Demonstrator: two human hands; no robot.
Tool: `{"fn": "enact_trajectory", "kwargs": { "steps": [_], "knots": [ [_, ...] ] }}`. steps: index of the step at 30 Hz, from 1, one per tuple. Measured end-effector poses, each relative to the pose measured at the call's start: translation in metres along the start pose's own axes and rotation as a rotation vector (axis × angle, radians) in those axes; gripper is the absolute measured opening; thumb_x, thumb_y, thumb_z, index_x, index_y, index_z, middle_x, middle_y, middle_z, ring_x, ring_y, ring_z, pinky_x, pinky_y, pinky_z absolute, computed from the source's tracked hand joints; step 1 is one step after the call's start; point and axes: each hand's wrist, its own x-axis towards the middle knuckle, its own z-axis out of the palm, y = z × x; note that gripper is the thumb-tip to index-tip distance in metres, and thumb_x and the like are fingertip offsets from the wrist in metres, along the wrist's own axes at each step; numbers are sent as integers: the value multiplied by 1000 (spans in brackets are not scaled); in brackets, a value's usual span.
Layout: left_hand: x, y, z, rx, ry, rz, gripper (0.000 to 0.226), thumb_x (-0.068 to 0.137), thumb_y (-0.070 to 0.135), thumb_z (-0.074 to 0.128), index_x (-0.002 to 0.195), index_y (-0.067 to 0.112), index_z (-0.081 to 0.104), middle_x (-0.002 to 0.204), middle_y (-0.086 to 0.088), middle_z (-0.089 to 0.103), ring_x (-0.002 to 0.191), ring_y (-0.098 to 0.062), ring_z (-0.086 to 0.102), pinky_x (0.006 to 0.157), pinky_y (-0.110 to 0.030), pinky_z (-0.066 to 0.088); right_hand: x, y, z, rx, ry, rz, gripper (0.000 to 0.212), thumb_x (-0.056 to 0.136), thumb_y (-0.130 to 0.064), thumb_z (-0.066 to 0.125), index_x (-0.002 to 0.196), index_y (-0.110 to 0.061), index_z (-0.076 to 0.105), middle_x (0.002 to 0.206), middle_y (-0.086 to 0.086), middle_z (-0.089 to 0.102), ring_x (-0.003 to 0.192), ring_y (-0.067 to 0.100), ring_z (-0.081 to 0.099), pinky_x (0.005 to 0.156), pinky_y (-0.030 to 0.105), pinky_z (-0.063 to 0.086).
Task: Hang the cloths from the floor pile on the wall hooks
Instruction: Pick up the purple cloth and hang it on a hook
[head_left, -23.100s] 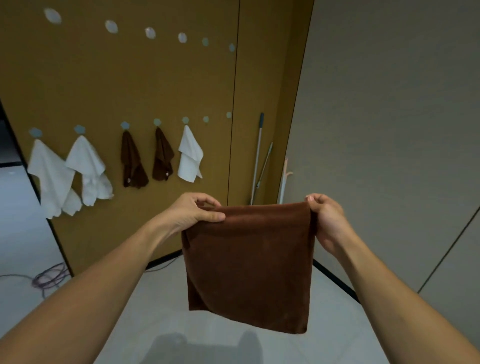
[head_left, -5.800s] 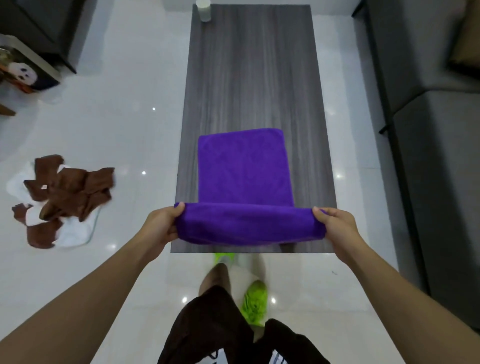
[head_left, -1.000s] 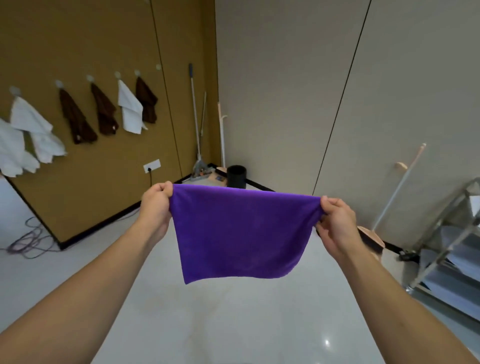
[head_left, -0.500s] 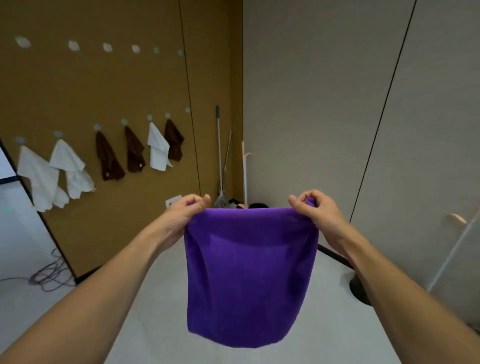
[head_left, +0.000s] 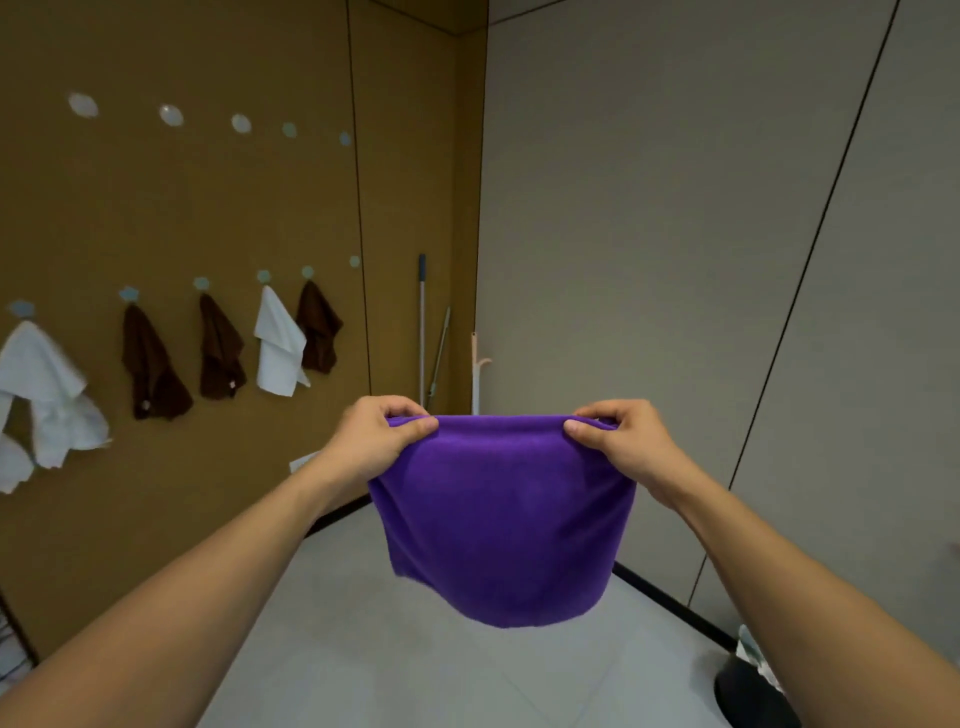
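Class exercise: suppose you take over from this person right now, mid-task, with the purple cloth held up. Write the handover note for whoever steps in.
Left hand and right hand each pinch the top edge of the purple cloth, which hangs free in front of the body.
Done: on the lower hook row of the brown wall, cloths hang: white, brown, brown, white, brown.
Free: the lower-row end hook and the upper hook row.
Left: hang the purple cloth on a free hook. The floor pile is out of view.
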Motion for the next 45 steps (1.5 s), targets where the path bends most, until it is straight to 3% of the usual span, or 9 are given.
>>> {"fn": "enact_trajectory", "kwargs": {
  "steps": [8, 21, 24, 27, 30, 32, 35, 39, 45],
  "knots": [
    [111, -11, 11, 181, 127, 104, 15, 101, 31, 57, 87, 26, 62, 94, 3, 63, 90, -17, 59, 71, -32, 47, 124, 20, 25, 95, 23, -32, 13, 85, -21, 79, 73, -21, 75, 70, -10, 72, 68, 9, 65, 64, 21, 48],
    [315, -36, 39, 274, 245, 77, 20, 103, 23, 53, 92, 30, 69, 94, 8, 68, 93, -12, 63, 86, -44, 56, 375, 72, 53, 19, -152, -109, 14, 93, -24, 69, 80, -19, 71, 86, 3, 71, 82, 19, 66, 66, 27, 50],
    [356, -38, 45, 315, 263, 108, 27, 102, 14, 53, 90, 35, 64, 93, 12, 67, 92, -9, 62, 85, -41, 55, 430, 82, 54, 16, -189, -135, 12, 93, -24, 69, 84, -17, 73, 94, 2, 72, 94, 17, 66, 76, 29, 53],
    [391, -44, 49, 377, 259, 145, 34, 100, 6, 49, 92, 37, 57, 95, 13, 65, 92, -7, 61, 81, -33, 53, 475, 90, 61, 8, -205, -167, 11, 94, -23, 67, 85, -18, 72, 90, -1, 70, 87, 16, 65, 67, 23, 49],
    [425, -56, 49, 435, 266, 156, 33, 100, 2, 46, 97, 35, 53, 100, 14, 63, 92, -3, 59, 78, -27, 51, 516, 102, 78, 31, -216, -188, 9, 94, -21, 67, 88, -19, 72, 89, -9, 67, 87, 8, 61, 70, 23, 48],
    [449, -68, 45, 457, 276, 181, 36, 99, 1, 47, 94, 36, 55, 98, 14, 63, 90, -3, 59, 74, -24, 49, 543, 108, 92, 34, -225, -205, 6, 94, -19, 66, 92, -21, 72, 91, -16, 63, 88, 0, 56, 76, 23, 46],
    [485, -93, 34, 508, 287, 189, 46, 97, -3, 47, 88, 41, 59, 96, 15, 63, 85, -5, 59, 69, -20, 44, 584, 117, 120, 4, -239, -243, 6, 94, -20, 65, 94, -25, 68, 95, -11, 64, 91, 5, 57, 82, 30, 50],
    [543, -128, 13, 544, 296, 215, 58, 91, -12, 48, 86, 42, 67, 105, 12, 64, 97, -7, 60, 81, -25, 52, 643, 121, 159, 1, -282, -293, 8, 96, -14, 62, 94, -21, 61, 98, 2, 63, 92, 19, 61, 80, 35, 54],
    [646, -169, -38, 558, 322, 266, 53, 92, -12, 46, 103, 29, 76, 110, 8, 66, 102, -10, 61, 90, -29, 55, 753, 112, 229, -10, -318, -419, 24, 95, -4, 60, 82, -23, 66, 93, -2, 66, 92, 16, 61, 80, 32, 51]
  ]
}}
